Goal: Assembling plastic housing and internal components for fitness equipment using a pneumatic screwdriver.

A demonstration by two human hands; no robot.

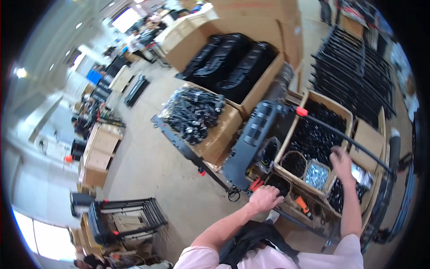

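Head view: left hand [265,197], fingers curled together, rests on the near rim of a small dark basket [278,184]; whether it grips anything cannot be told. Right hand [341,162], fingers apart and empty, hovers just right of the basket of silver screws [317,175], which lies between the hands, nearer the right. Both baskets sit inside a cardboard box of black parts [316,130].

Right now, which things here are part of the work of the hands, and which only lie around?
In use: left hand at a small basket; right hand above the box of black parts and the basket of silver parts.

Lying about: stacked black frames, box of black bags, folded rack.
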